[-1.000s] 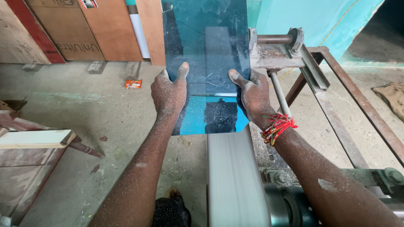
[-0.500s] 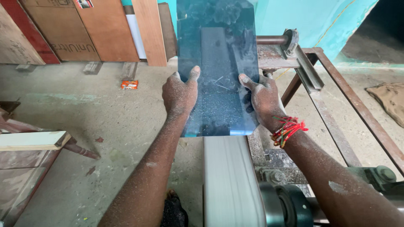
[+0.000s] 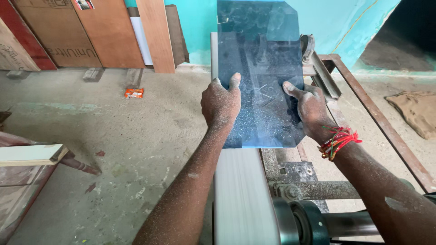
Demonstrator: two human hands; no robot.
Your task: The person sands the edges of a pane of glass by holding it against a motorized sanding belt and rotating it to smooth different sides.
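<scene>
One snack wrapper (image 3: 134, 93) on the floor (image 3: 136, 145); several boards (image 3: 109, 31) leaning on the wall. Left hand (image 3: 221, 103): clamped on the left edge of one tinted glass pane (image 3: 261, 59). Right hand (image 3: 309, 109): gripping its right edge. Pane held flat over one sanding belt (image 3: 243, 199) on a rusty machine frame (image 3: 381, 122). Likely rigid, brittle, fairly heavy, slick where dusty (edges look the safest hold, both sides).

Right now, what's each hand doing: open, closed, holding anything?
Left hand: closed on the left edge of the blue glass sheet.
Right hand: gripping the same sheet's right edge, thumb on its face.
</scene>
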